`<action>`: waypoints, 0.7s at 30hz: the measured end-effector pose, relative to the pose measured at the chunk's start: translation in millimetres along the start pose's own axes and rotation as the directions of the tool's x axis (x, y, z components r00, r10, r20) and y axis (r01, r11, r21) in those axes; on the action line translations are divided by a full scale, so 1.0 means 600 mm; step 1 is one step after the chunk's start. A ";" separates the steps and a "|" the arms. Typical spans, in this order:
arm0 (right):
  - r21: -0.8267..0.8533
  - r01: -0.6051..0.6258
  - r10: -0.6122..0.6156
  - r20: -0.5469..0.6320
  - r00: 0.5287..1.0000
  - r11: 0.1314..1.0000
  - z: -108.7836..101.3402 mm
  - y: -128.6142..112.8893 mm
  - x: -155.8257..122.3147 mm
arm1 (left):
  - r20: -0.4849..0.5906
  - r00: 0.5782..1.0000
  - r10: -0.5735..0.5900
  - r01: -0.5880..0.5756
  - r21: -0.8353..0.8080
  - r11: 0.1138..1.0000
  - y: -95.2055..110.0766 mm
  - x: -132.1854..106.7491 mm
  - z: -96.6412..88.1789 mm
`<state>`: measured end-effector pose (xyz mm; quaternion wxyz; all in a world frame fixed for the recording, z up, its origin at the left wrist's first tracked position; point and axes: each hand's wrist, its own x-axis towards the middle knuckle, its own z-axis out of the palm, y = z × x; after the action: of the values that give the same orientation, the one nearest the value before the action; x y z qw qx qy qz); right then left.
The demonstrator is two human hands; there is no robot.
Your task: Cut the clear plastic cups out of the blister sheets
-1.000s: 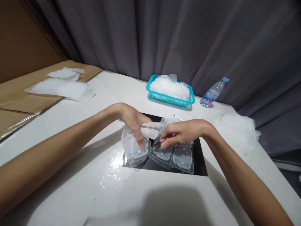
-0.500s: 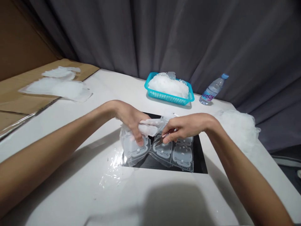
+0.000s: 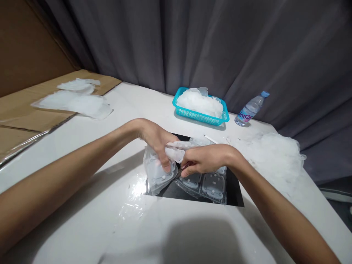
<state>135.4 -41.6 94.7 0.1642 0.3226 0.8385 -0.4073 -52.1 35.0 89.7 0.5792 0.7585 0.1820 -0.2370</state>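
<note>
My left hand [image 3: 159, 143] grips the left section of a clear moulded plastic sheet [image 3: 213, 185], thumb on top and fingers behind it. The sheet has rounded frosted shapes in rows and lies partly on a black mat [image 3: 235, 194]. My right hand [image 3: 205, 159] is closed around small scissors [image 3: 187, 167] with reddish handles. Their dark blades point left and down, at the gap between the raised left section and the rest of the sheet. Frosted plastic pieces [image 3: 175, 154] stick up between my two hands. The fingertips of my left hand are partly hidden.
A turquoise basket [image 3: 198, 118] heaped with white translucent pieces stands at the back, beside a water bottle [image 3: 250, 110]. More translucent pieces [image 3: 277, 157] are piled at right. White pieces [image 3: 74, 102] rest on cardboard [image 3: 16, 126] at left. A white stick [image 3: 210, 139] lies behind my right hand.
My right hand has moved left and slightly down with the scissors, whose blades are now closer to the left section. My left hand keeps its grip. The whole view has shifted slightly.
</note>
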 end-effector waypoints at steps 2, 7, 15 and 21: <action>-0.009 0.005 -0.005 -0.008 1.000 1.000 0.006 0.000 0.001 | -0.004 1.000 0.008 -0.008 0.013 1.000 -0.001 -0.002 -0.002; 0.001 0.029 -0.029 -0.009 1.000 1.000 0.009 -0.002 -0.008 | 0.003 1.000 0.004 -0.004 0.028 1.000 -0.002 -0.003 -0.005; -0.011 0.010 -0.009 0.039 0.999 1.000 0.012 -0.014 -0.003 | -0.064 0.997 -0.034 0.037 0.048 0.998 0.002 -0.004 -0.002; -0.031 -0.007 0.007 0.002 1.000 1.000 0.017 -0.020 -0.001 | -0.041 0.999 0.022 -0.021 0.015 1.000 -0.001 -0.007 -0.006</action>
<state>127.8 -55.7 95.8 0.1712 0.3227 0.8433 -0.3941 -55.2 38.4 92.6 0.5724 0.7692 0.1838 -0.2165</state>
